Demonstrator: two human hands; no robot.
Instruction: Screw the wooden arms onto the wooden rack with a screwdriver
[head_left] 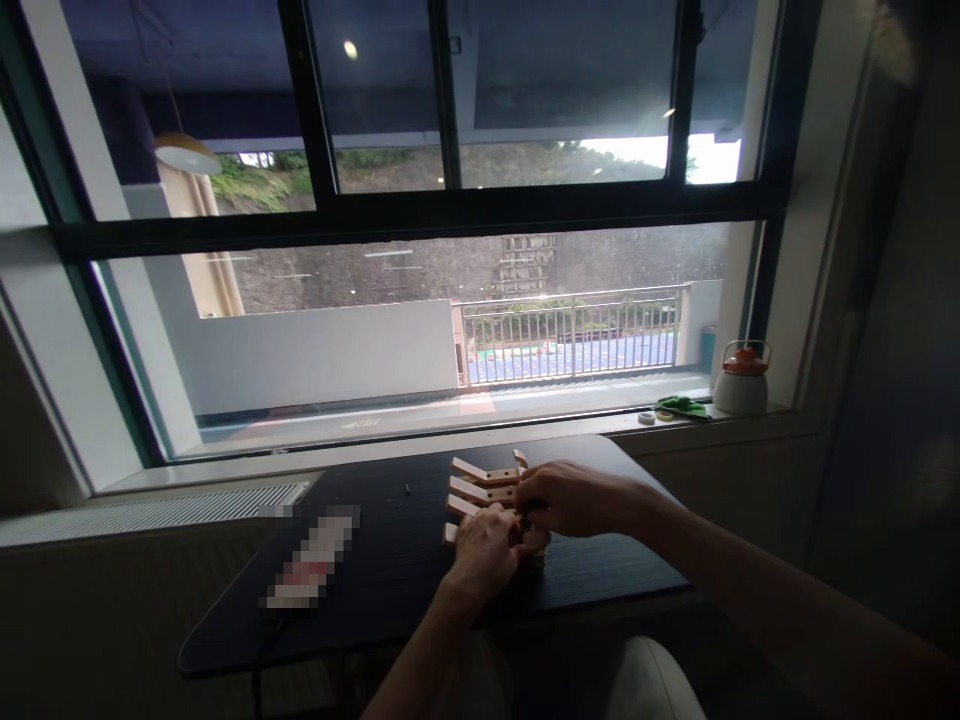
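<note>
We have a pale wooden piece with angled slats (pixel 495 494) toward the far side of the dark table (pixel 390 600), its arms fanned out to the left and dotted with dark holes. Our left hand (pixel 484 550) lies over its near arms with the fingers curled; our right hand (pixel 570 497) comes in from the right, fingers bent and bunched at the inner ends. Whether either set is clamped on the wood or on something small between them, we cannot tell, since the knuckles hide it.

We judge the piece light and stiff, smooth enough to slide on the tabletop unless steadied. The slats look sturdy along their length, but their joints could twist if we pulled on the free tips, so the thicker inner ends, near the holes, seem the better hold. A small dark pin (pixel 407 489) lies apart to the left (tiny, and likely to roll); we would expect it to need a fingertip pinch rather than a full grip.
</note>
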